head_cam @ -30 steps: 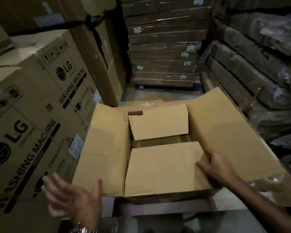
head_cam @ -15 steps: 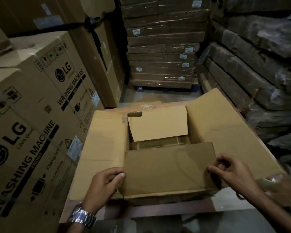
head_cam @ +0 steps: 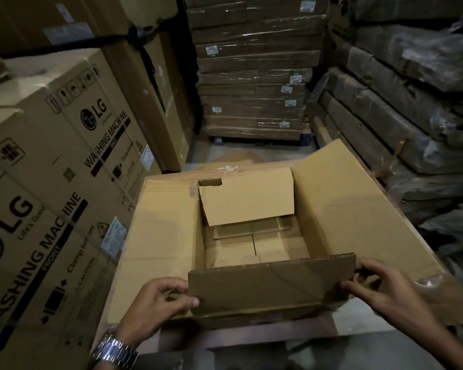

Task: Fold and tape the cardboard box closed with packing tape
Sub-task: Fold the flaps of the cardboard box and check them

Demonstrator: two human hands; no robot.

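Head view. The cardboard box [head_cam: 340,209] stands at centre, top open, just beside the washing-machine cartons [head_cam: 51,161] at left. The left grip [head_cam: 158,303] and right grip [head_cam: 380,287] each pinch 1 end of the near flap [head_cam: 270,285], which is raised upright. The far flap [head_cam: 247,198] tilts inward, and the 2 side flaps [head_cam: 166,236] lie spread outward.

Dim, warm light, apparently from overhead: the upturned flaps of the cardboard box [head_cam: 345,209] and the printed cartons [head_cam: 51,156] at left catch the most, while the near flap [head_cam: 270,284] faces the camera in shadow. Far wrapped stacks [head_cam: 254,62] and right-hand bundles [head_cam: 412,89] sink into murk, with small glints on plastic wrap and the wristwatch [head_cam: 115,351]. Wide-angle bowing at the left edge, dark corners, fine detail soft and grainy.
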